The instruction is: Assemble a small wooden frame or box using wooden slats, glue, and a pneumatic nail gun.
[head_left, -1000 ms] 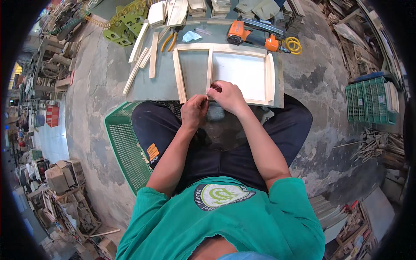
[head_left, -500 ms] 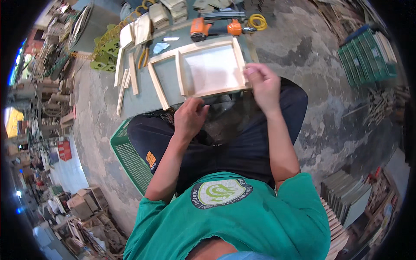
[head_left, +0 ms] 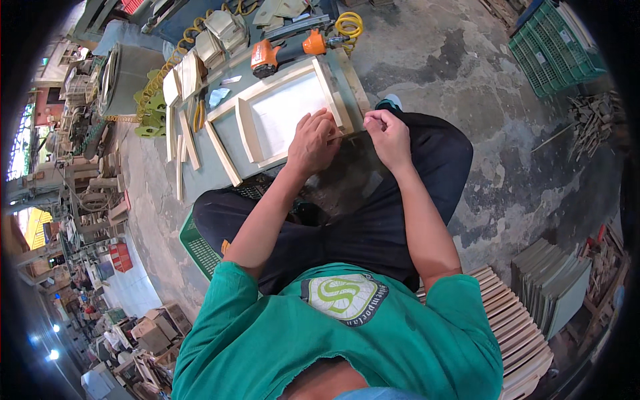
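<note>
A shallow wooden frame (head_left: 248,130) with a crossbar and a pale panel in its larger bay lies on a low grey-green work table (head_left: 208,160). Over the frame's near right corner is my left hand (head_left: 312,143), its fingers curled on the wood and partly hiding that corner. My right hand (head_left: 390,139) is held just to the right, apart from the frame, thumb and fingers pinched together. Whatever may be in that pinch is too small to make out. Just beyond the frame lies an orange and black nail gun (head_left: 265,59).
Loose wooden strips (head_left: 189,139) and orange-handled pliers (head_left: 199,115) lie left of the frame. Stacked wood pieces (head_left: 223,30) and a coiled yellow hose (head_left: 349,25) are at the back. A green crate (head_left: 555,50) stands far right; slatted wood (head_left: 510,327) lies near right.
My left hand has moved right along the frame to its near right corner. My right hand has come off that corner and is now pinched beside it. The view has also turned.
</note>
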`<control>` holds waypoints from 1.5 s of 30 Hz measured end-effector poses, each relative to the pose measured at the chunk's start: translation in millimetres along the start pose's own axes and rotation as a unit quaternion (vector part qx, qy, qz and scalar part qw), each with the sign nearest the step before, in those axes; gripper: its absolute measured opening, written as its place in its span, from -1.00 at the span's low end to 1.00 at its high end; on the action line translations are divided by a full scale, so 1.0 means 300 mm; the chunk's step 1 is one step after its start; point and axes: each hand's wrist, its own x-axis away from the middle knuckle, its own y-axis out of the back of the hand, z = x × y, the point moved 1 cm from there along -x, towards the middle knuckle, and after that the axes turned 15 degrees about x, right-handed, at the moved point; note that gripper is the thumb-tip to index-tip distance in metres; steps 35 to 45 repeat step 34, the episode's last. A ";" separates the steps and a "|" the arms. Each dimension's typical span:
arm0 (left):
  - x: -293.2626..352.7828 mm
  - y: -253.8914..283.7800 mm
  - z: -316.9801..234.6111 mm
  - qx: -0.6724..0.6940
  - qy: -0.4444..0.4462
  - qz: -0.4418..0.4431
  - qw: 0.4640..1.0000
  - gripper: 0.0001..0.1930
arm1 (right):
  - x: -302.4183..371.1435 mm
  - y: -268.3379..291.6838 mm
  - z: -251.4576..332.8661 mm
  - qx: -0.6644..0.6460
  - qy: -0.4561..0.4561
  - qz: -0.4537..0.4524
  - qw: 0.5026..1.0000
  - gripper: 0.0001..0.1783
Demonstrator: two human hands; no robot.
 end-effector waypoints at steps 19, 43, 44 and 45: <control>0.013 0.003 -0.014 -0.053 0.058 0.016 0.997 -0.52 | -0.328 -0.262 0.312 0.384 0.003 0.118 0.916 -0.62; 0.010 0.013 -0.021 -0.063 0.062 0.045 0.995 -0.61 | -0.194 -0.066 -0.011 0.083 0.021 0.072 0.994 -0.61; 0.010 0.013 -0.021 -0.063 0.062 0.045 0.995 -0.61 | -0.194 -0.066 -0.011 0.083 0.021 0.072 0.994 -0.61; 0.010 0.013 -0.021 -0.063 0.062 0.045 0.995 -0.61 | -0.194 -0.066 -0.011 0.083 0.021 0.072 0.994 -0.61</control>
